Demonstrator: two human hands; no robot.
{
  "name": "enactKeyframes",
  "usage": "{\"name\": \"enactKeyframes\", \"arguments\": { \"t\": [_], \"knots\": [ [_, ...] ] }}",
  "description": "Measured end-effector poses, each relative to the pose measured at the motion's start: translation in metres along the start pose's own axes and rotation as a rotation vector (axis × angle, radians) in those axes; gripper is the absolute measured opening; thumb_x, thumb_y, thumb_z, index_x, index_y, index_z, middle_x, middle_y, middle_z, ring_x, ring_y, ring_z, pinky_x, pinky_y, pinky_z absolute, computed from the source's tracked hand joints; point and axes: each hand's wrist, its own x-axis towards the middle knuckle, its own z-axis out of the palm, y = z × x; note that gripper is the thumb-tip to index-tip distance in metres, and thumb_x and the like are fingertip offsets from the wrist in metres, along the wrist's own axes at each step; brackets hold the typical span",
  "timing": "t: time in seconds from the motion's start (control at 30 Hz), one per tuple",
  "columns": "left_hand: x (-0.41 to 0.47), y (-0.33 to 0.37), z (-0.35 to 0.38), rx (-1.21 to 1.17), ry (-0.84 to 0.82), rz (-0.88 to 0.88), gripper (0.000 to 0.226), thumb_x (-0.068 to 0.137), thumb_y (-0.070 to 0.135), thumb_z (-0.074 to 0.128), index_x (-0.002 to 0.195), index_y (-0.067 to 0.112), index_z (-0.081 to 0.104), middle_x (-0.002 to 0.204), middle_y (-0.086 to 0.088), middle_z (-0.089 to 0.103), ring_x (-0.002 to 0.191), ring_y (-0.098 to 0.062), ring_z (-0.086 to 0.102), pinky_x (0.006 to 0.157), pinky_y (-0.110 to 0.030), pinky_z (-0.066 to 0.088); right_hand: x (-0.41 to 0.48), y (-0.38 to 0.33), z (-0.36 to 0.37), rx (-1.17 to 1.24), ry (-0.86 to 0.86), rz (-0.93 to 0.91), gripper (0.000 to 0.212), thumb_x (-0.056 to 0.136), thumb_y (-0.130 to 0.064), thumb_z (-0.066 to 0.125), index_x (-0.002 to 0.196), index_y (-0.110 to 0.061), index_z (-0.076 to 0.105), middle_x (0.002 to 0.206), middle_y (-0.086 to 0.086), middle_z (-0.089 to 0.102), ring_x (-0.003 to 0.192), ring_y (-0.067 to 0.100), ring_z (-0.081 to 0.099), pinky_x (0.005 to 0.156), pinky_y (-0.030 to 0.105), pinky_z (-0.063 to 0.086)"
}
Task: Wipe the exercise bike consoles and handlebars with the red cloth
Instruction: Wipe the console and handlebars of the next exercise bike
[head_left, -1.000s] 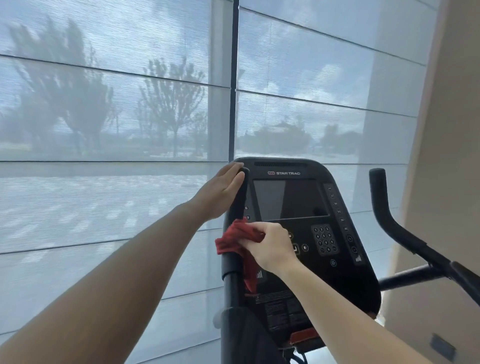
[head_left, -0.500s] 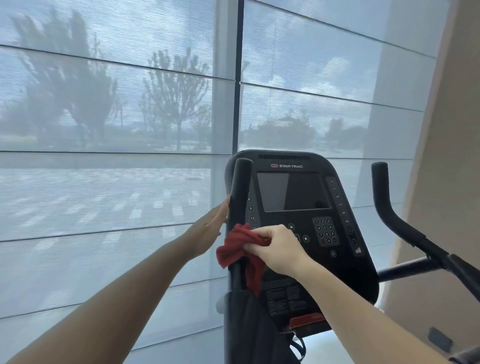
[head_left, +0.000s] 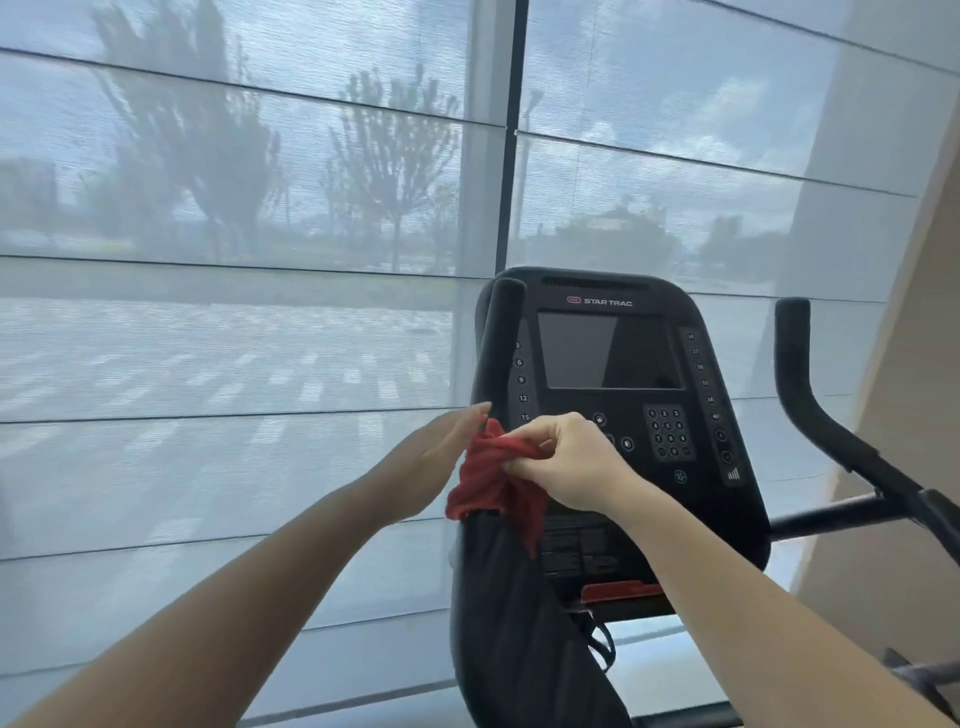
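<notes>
The black exercise bike console (head_left: 613, 353) with a dark screen and keypad stands right of centre. Its left handlebar (head_left: 501, 343) rises upright in front of the console's left edge. The right handlebar (head_left: 800, 395) curves up at the far right. My right hand (head_left: 566, 462) pinches the red cloth (head_left: 488, 483), which is bunched around the left handlebar's lower part. My left hand (head_left: 431, 462) is flat with fingers extended, pressed against the cloth's left side.
A large window with a translucent blind (head_left: 234, 312) fills the background behind the bike. A beige wall (head_left: 914, 364) stands close on the right. A red strip (head_left: 621, 592) sits below the console.
My left hand has slid down from the top of the left handlebar to the cloth. My right hand and the cloth stay on the bar's lower part.
</notes>
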Motion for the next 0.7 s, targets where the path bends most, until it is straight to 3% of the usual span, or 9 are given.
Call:
{"name": "enactKeyframes", "arguments": {
  "t": [0.13, 0.33, 0.5, 0.6, 0.7],
  "knots": [
    [-0.018, 0.006, 0.009, 0.103, 0.042, 0.018, 0.041, 0.095, 0.045, 0.031, 0.128, 0.030, 0.051, 0.124, 0.014, 0.056, 0.117, 0.002, 0.048, 0.103, -0.027, 0.036, -0.016, -0.013, -0.011, 0.073, -0.004, -0.030, 0.020, 0.077, -0.012, 0.072, 0.088, -0.028, 0.075, 0.083, -0.003, 0.075, 0.083, 0.013, 0.070, 0.086, 0.036, 0.055],
    [-0.047, 0.025, 0.008, 0.068, 0.103, 0.156, 0.025, 0.091, 0.028, 0.054, 0.115, 0.031, 0.059, 0.107, 0.013, 0.066, 0.102, -0.001, 0.060, 0.088, -0.019, 0.046, -0.058, -0.042, -0.014, 0.149, 0.086, -0.099, 0.023, 0.073, -0.010, 0.075, 0.091, -0.025, 0.074, 0.082, -0.002, 0.075, 0.081, 0.015, 0.070, 0.083, 0.036, 0.056],
    [-0.082, 0.014, 0.006, -0.012, 0.035, 0.137, 0.023, 0.083, 0.013, 0.067, 0.099, 0.029, 0.065, 0.099, 0.009, 0.067, 0.090, -0.006, 0.063, 0.077, -0.019, 0.052, -0.097, -0.049, -0.009, 0.096, -0.151, 0.019, 0.036, 0.074, -0.019, 0.075, 0.104, -0.038, 0.067, 0.094, -0.008, 0.073, 0.092, 0.006, 0.067, 0.086, 0.023, 0.053],
    [-0.100, 0.000, 0.002, 0.025, 0.005, 0.108, 0.022, 0.083, 0.014, 0.066, 0.098, 0.030, 0.065, 0.105, 0.010, 0.065, 0.096, -0.003, 0.060, 0.079, -0.020, 0.053, -0.102, -0.050, 0.009, -0.051, 0.020, 0.112, 0.033, 0.075, -0.039, 0.072, 0.108, -0.040, 0.064, 0.101, -0.018, 0.067, 0.098, 0.001, 0.060, 0.088, 0.019, 0.047],
    [-0.112, -0.007, -0.003, 0.036, 0.022, 0.099, 0.024, 0.085, 0.018, 0.064, 0.101, 0.036, 0.062, 0.111, 0.013, 0.059, 0.103, 0.002, 0.056, 0.075, -0.010, 0.049, -0.105, -0.061, 0.035, -0.203, 0.157, 0.147, 0.031, 0.076, -0.045, 0.069, 0.107, -0.039, 0.064, 0.095, -0.022, 0.065, 0.094, 0.002, 0.058, 0.079, 0.011, 0.042]
  ]
}}
